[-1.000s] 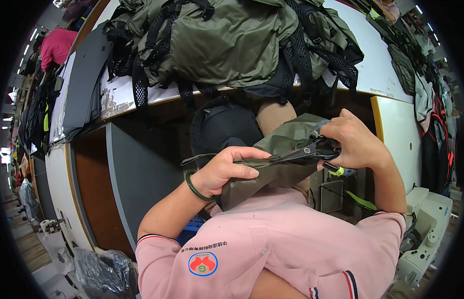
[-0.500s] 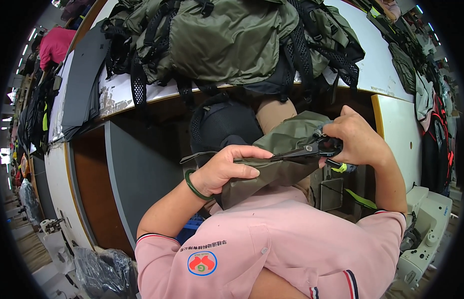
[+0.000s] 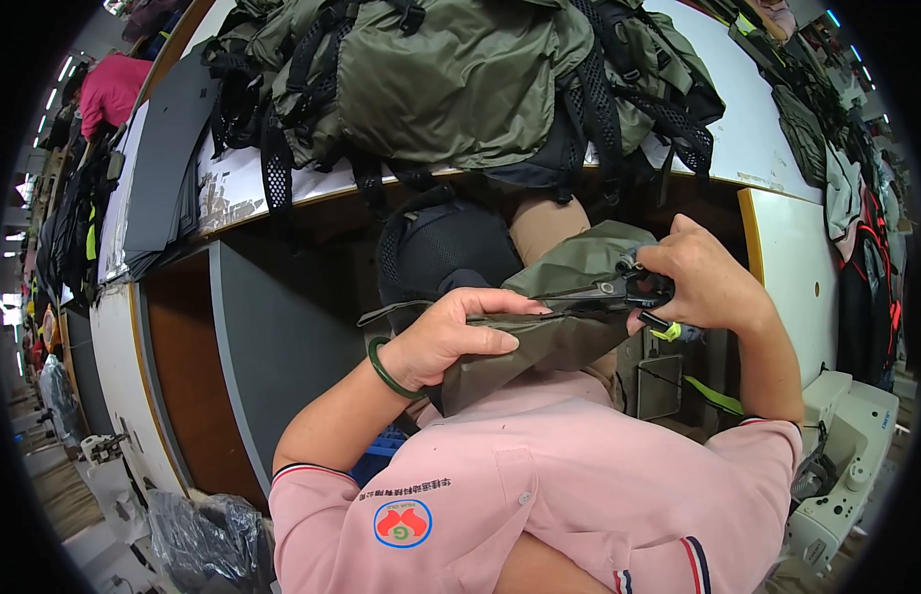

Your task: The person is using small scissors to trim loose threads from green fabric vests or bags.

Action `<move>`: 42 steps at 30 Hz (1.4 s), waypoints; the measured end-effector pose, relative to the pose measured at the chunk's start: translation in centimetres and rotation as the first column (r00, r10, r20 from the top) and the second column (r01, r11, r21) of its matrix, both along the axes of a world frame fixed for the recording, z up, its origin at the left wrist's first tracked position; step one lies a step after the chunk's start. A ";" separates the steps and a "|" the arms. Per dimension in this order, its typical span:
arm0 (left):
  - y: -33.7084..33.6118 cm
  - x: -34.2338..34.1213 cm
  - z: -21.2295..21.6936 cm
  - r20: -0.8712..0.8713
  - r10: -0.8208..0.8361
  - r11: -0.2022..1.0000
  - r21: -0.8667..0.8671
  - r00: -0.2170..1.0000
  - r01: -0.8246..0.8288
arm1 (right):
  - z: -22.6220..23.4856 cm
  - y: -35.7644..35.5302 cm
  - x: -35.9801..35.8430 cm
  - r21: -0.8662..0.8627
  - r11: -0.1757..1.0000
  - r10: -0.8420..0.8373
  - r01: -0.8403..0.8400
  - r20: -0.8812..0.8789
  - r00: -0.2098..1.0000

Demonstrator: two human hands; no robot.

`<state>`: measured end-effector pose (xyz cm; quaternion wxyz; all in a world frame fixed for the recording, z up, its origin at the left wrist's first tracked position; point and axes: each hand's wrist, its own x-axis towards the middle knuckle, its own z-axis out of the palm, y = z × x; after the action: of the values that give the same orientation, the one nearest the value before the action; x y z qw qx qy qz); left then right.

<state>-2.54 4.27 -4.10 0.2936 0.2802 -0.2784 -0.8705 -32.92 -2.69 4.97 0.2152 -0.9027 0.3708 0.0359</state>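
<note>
An olive-green fabric backpack [image 3: 534, 348] lies over my lap, its black mesh part [image 3: 445, 247] toward the table. My left hand [image 3: 465, 337] pinches a seam edge of the fabric between thumb and fingers; a green bangle [image 3: 381, 368] circles that wrist. In my right hand [image 3: 703, 272] are black-handled scissors [image 3: 607, 291], fingers wrapped round the loops. Their blades lie along the seam, pointing toward my left fingertips, and look slightly apart. Below the right hand hangs a dark strap end with a yellow-green piece [image 3: 668, 330].
A white table [image 3: 238, 188] ahead bears a heap of olive backpacks [image 3: 450, 84] with black mesh straps. Dark grey sheets [image 3: 165, 158] are stacked at its left. Grey panels [image 3: 277, 346] stand below. At the right is a white sewing machine [image 3: 846, 445]. A person in pink [image 3: 112, 89] is far left.
The scissors have shifted slightly and their blades have parted a little. My left hand has slid very slightly right along the seam.
</note>
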 end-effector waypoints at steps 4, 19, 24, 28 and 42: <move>0.0 0.1 -0.3 0.021 -0.011 0.998 0.065 1.000 0.010 | 0.3 0.2 0.2 -0.001 1.000 0.011 -0.011 0.016 1.000; -0.2 -1.1 0.4 0.113 0.073 0.963 -0.268 0.991 -0.040 | -3.0 0.8 4.5 0.586 0.810 -0.287 0.031 0.349 0.892; 0.4 -0.1 -0.2 0.073 0.191 0.977 -0.107 0.979 -0.183 | -3.4 1.0 4.1 0.739 0.666 -0.450 0.104 0.286 0.846; 0.7 -0.2 -1.8 0.186 0.401 0.813 -0.524 0.897 -0.254 | -3.6 1.3 3.6 0.715 0.684 -0.508 0.141 0.329 0.796; 1.6 1.0 -1.8 0.034 0.672 0.033 -0.999 0.739 0.016 | -2.1 1.1 0.2 -0.058 0.995 -0.056 0.077 0.305 0.951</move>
<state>-1.54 5.84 -5.89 0.5186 0.2947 -0.7613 -0.2542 -32.67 -1.54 2.82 0.2393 -0.8915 0.3645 -0.1231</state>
